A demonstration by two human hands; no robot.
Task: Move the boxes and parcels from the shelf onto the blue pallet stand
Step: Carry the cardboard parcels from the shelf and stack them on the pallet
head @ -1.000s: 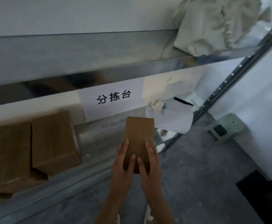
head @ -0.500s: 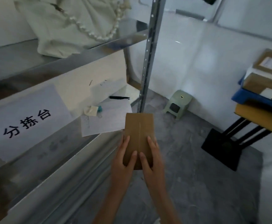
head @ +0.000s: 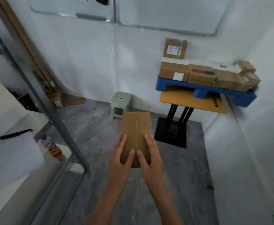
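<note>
Here you are in the carrying step: a flat brown parcel point(head: 136, 135) is held out in front of you, clear of the shelf point(head: 35, 88) whose steel upright runs down your left side. Your left hand point(head: 119, 157) and right hand point(head: 150, 157) each grip one long edge near the parcel's near end, thumbs laid on its top face and almost meeting, fingers wrapped under where they cannot be seen. The parcel hangs over the grey floor, well apart from its goal.

That goal, the blue pallet stand point(head: 204, 91), sits ahead and to your right on a yellow board point(head: 190, 101) carried by black legs, tight in the room's corner. Its deck already bears a row of stacked boxes point(head: 206, 75), with one labelled box point(head: 174, 48) propped upright against the wall on top at the left.

The next move, by the look of it, calls for a walk forward and right, a lift of the parcel to the height of the stack, and a level set-down on top of the boxes, since little bare deck shows. A green stool point(head: 120, 103) stands near your path on the left, and loose white cable point(head: 199, 169) lies on the floor at the right; both are worth stepping round.
</note>
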